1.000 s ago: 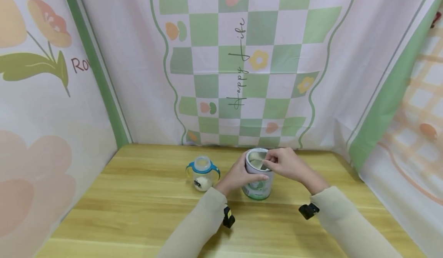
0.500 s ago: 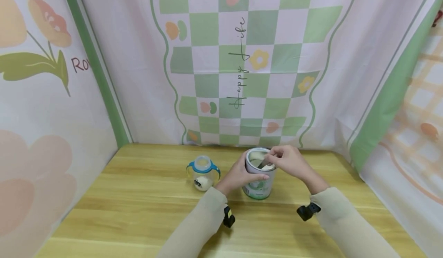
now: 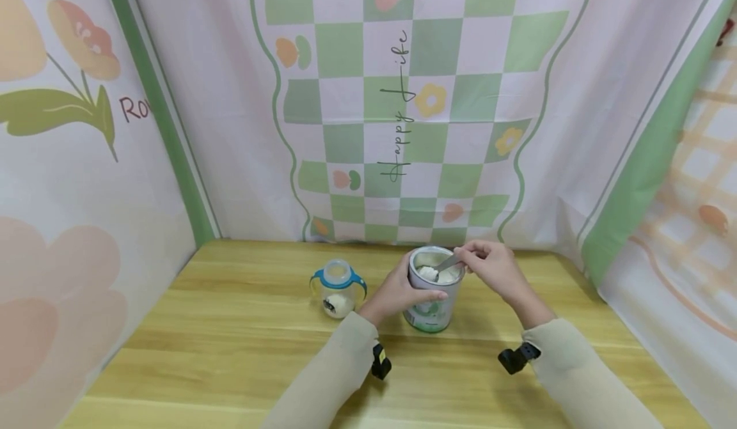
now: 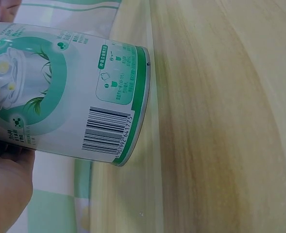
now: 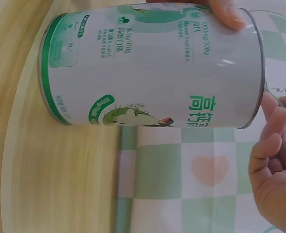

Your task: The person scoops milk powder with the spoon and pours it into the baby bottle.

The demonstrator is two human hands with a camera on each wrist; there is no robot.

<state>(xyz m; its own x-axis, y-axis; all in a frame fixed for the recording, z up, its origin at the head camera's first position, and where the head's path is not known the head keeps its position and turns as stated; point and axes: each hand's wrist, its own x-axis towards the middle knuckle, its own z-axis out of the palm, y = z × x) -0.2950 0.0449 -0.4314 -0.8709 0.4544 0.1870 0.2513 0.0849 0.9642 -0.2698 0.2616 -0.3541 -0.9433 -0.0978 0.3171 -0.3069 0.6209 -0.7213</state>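
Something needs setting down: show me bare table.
Bare table: left of the blue-handled cup; a narrower strip between right sleeve and right edge. Crowded: the middle, where the left grip holds the can, the right grip a spoon.

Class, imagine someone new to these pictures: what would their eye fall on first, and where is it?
Probably the open can near the table's back edge, which the left hand grips while the right hand holds a spoon at its mouth, pale powder showing there. Next, perhaps, the blue-handled bottle, left of the can in the head view, and the checked "Happy Life" cloth hanging behind.
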